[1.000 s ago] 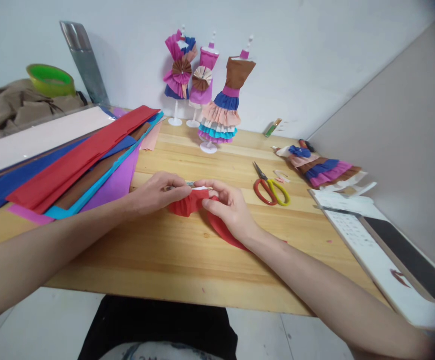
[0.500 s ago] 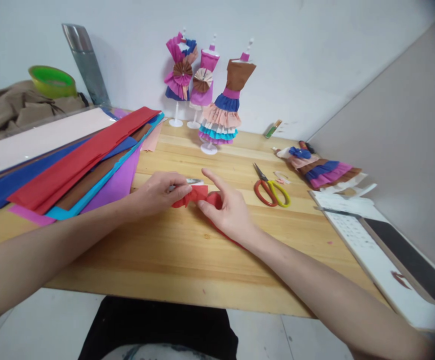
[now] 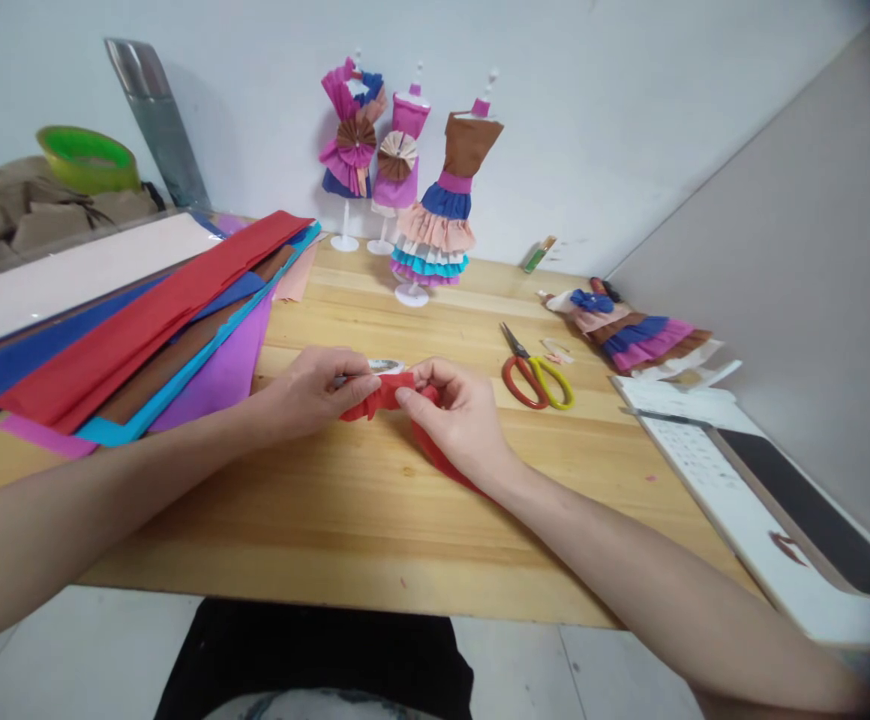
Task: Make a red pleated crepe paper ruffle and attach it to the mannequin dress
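Observation:
A strip of red crepe paper (image 3: 379,396) lies bunched on the wooden table (image 3: 345,500) between my hands. My left hand (image 3: 313,392) pinches its left end, fingers closed, against a small shiny strip (image 3: 386,366) that I cannot make out. My right hand (image 3: 459,417) is curled over the paper's right part, thumb and fingers pressing the pleats together. The rest of the red paper trails out under my right wrist.
A fan of coloured paper sheets (image 3: 142,320) covers the table's left. Three small mannequins in paper dresses (image 3: 412,190) stand at the back. Scissors (image 3: 536,375) lie right of my hands, then a lying paper-dressed doll (image 3: 630,335) and a white board (image 3: 742,490).
My right forefinger, stretched out half a second ago, has curled back down onto the red paper. The paper is bunched tighter. My left hand has stayed put.

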The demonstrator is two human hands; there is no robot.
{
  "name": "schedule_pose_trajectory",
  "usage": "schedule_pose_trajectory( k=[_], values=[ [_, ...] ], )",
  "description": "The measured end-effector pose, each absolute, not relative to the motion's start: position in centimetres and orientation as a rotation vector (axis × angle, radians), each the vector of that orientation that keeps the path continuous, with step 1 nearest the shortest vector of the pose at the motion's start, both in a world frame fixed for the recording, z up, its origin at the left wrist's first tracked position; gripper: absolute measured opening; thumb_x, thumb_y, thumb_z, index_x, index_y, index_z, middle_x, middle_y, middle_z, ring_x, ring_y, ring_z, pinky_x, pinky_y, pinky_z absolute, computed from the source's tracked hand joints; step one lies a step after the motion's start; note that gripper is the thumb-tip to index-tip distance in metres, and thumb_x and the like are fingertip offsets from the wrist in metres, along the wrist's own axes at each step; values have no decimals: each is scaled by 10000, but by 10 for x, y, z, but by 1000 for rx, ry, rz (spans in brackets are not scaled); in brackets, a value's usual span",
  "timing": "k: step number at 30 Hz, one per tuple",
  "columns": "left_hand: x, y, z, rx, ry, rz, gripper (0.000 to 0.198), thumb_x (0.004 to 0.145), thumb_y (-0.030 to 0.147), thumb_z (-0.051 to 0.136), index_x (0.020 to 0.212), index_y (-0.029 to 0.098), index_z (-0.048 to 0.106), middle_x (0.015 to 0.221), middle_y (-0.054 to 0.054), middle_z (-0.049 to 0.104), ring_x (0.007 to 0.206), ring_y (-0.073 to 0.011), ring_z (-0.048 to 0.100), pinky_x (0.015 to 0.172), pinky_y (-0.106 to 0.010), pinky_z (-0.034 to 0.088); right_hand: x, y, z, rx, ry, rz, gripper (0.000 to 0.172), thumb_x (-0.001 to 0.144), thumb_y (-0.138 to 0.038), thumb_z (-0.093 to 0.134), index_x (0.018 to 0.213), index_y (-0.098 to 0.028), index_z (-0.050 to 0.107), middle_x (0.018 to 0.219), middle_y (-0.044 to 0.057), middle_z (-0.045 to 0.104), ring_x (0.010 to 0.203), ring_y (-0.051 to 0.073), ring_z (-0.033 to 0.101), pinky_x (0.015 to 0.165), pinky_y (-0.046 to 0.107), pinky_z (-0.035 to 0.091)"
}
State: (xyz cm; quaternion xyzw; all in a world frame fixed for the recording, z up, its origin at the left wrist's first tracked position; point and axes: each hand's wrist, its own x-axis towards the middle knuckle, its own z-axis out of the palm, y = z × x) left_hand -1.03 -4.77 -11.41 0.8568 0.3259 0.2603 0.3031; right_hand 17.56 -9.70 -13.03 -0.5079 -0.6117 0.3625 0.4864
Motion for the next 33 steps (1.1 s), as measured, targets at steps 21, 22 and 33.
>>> schedule_pose_trajectory(
  k=[21, 22, 33],
  values=[
    [-7, -53, -116, 2365, 841, 792, 310, 883, 263, 500, 586, 174, 511, 579, 15, 526, 586, -113, 492, 574, -242, 352, 172, -104, -130, -1196, -1495, 902, 111, 746, -295, 640, 703, -193, 637, 606, 4, 619, 533, 119, 508, 525, 275, 398],
    [-6, -53, -116, 2375, 843, 797, 310, 882, 260, 498, 584, 173, 508, 577, 15, 521, 588, -114, 492, 572, -241, 350, 172, -104, -130, -1198, -1490, 907, 118, 744, -297, 640, 690, -193, 626, 589, -3, 607, 520, 112, 495, 515, 267, 388],
    [-6, -55, -118, 2424, 821, 810, 295, 878, 227, 499, 592, 165, 542, 581, 13, 540, 590, -113, 503, 552, -226, 356, 173, -103, -132, -1269, -1516, 789, 147, 726, -323, 638, 668, -187, 646, 553, -12, 580, 494, 101, 441, 487, 254, 344]
  ],
)
